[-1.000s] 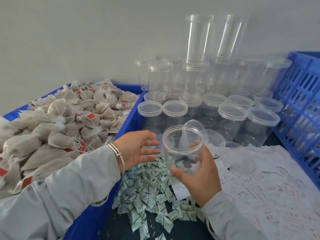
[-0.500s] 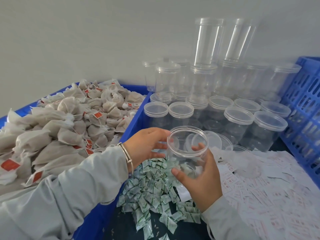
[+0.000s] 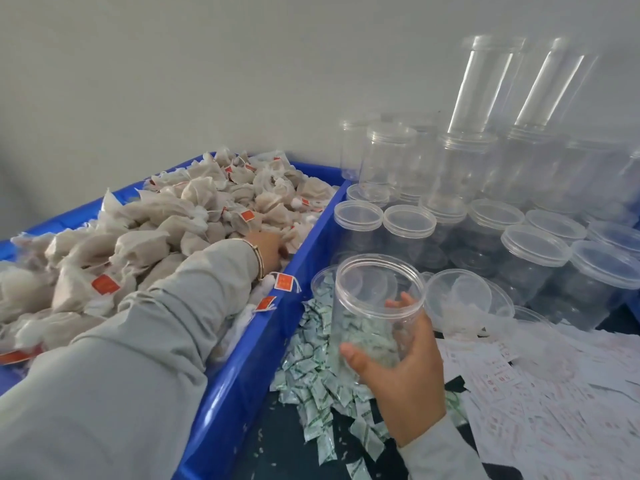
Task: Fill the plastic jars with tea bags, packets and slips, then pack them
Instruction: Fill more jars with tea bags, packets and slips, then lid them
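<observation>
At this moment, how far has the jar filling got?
Barely begun. Done: the open jar has its lid off, gripped by the right hand; it looks empty, the green showing through is the packets behind. In hand: the left hand reaches into the tea bags in the blue bin. Left: bags, packets, slips, capping, and the lidded jars behind.
</observation>
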